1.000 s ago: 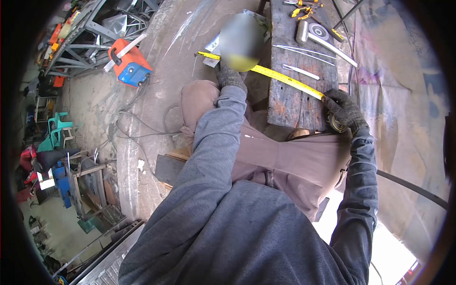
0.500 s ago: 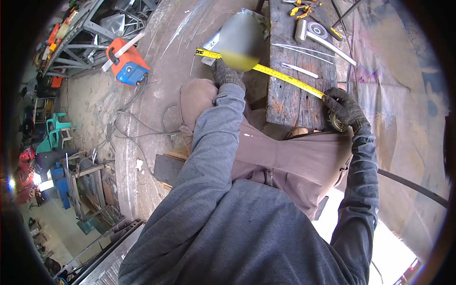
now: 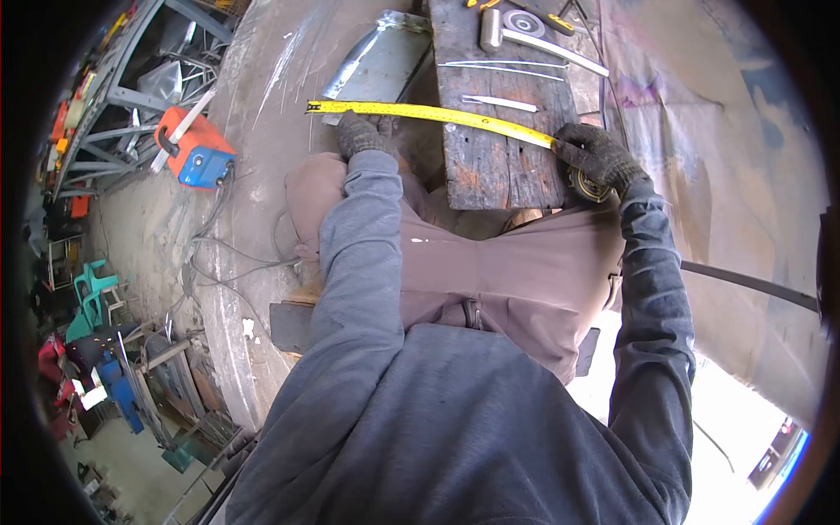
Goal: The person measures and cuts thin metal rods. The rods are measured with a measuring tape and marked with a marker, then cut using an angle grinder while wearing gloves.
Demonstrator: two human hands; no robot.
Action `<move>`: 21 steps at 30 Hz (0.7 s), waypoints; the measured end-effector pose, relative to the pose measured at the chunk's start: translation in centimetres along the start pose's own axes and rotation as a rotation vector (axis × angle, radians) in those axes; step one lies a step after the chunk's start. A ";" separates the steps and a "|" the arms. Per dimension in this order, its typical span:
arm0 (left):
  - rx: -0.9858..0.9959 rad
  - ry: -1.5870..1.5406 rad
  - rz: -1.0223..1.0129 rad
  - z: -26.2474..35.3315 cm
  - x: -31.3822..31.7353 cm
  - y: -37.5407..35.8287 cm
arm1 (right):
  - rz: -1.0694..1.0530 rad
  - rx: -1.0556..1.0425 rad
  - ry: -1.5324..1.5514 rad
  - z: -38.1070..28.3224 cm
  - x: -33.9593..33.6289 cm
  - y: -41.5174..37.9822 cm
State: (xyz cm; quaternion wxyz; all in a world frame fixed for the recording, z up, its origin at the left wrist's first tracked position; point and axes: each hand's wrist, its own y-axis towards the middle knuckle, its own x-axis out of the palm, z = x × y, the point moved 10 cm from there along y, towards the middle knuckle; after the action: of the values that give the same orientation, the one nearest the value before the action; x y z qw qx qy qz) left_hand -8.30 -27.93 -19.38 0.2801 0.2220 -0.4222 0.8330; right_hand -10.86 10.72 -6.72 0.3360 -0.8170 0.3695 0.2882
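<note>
Wooden bench (image 3: pixel 490 166): left hand (image 3: pixel 363 136), right hand (image 3: pixel 595 157) clamp tape measure (image 3: pixel 437 112) taut.

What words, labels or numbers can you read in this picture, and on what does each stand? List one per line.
None can be read.
Yellow tape measure blade: has markings, too small and blurred.
Tape measure case in the right hand: label unreadable.
Orange and blue machine: no legible text.

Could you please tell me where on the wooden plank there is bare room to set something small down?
The plank is bare between the tape measure and its near edge. Its far end is crowded: hammer, metal strips, pliers.
</note>
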 end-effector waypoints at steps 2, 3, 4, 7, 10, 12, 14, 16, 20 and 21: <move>0.014 0.034 -0.029 0.3 0.4 -0.3 | 0.097 -0.021 -0.111 -0.9 -0.7 0.0; 0.008 0.017 -0.006 0.3 0.3 -0.5 | 0.077 -0.017 -0.133 -1.0 -0.7 0.0; 0.004 0.000 0.019 0.4 0.2 -0.8 | 0.076 -0.025 -0.130 -1.1 -0.6 0.1; 0.013 -0.072 0.004 0.4 0.3 -0.7 | 0.062 -0.008 -0.170 -0.9 -0.4 0.4; 0.034 0.085 -0.015 0.7 0.6 -1.5 | 0.055 -0.004 -0.147 -0.7 -0.3 0.3; 0.021 0.073 0.012 0.6 0.6 -1.8 | 0.067 -0.013 -0.125 -0.5 -0.2 0.3; 0.009 0.061 0.039 0.3 -0.4 -1.1 | 0.079 -0.023 -0.102 -0.3 -0.2 0.3; 0.705 1.929 0.161 4.4 3.0 -2.5 | 0.058 -0.020 -0.086 -0.2 -0.1 0.3; 0.592 0.502 0.339 5.8 2.3 -10.1 | 0.094 -0.068 -0.123 -0.6 -0.5 0.1; 0.878 0.847 0.079 7.1 6.2 -11.0 | 0.094 -0.068 -0.119 -0.8 -0.5 0.1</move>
State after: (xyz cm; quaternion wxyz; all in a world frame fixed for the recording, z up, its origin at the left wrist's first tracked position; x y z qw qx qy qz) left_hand -4.79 -26.70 -5.35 0.2748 -0.0498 0.1008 0.9549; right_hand -10.99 10.29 -5.95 0.3153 -0.7911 0.3768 0.3643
